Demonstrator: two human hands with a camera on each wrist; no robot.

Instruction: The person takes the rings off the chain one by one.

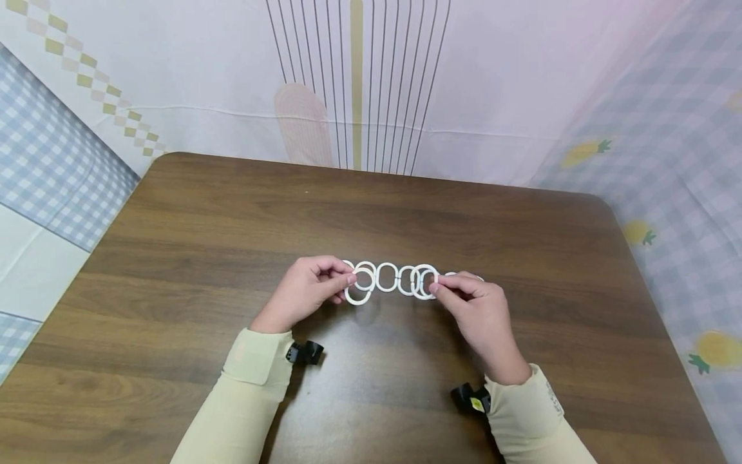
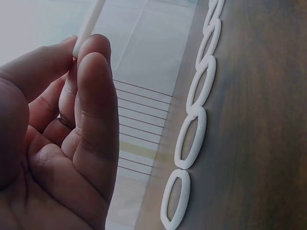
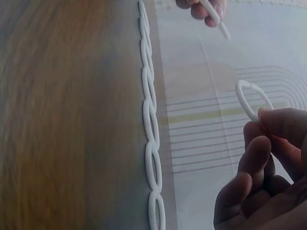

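My left hand (image 1: 306,289) pinches a white plastic ring (image 1: 358,303) between thumb and fingers. In the left wrist view only a short, edge-on piece of that ring (image 2: 89,28) shows above the fingertips. A second white ring (image 3: 242,99), oval with a small split at its top, is pinched by my right hand (image 1: 480,314). Both rings are held above the table, apart from each other. Beneath them, a chain of several white oval links (image 1: 387,264) lies in a row on the wood; the hands partly cover its two ends in the head view.
The brown wooden table (image 1: 371,212) reaches back to a patterned cloth (image 1: 493,77) hanging behind it. More printed cloth (image 1: 666,212) hangs along the right side. Small black cameras (image 1: 313,352) sit on both wrists, over light sleeves (image 1: 237,399).
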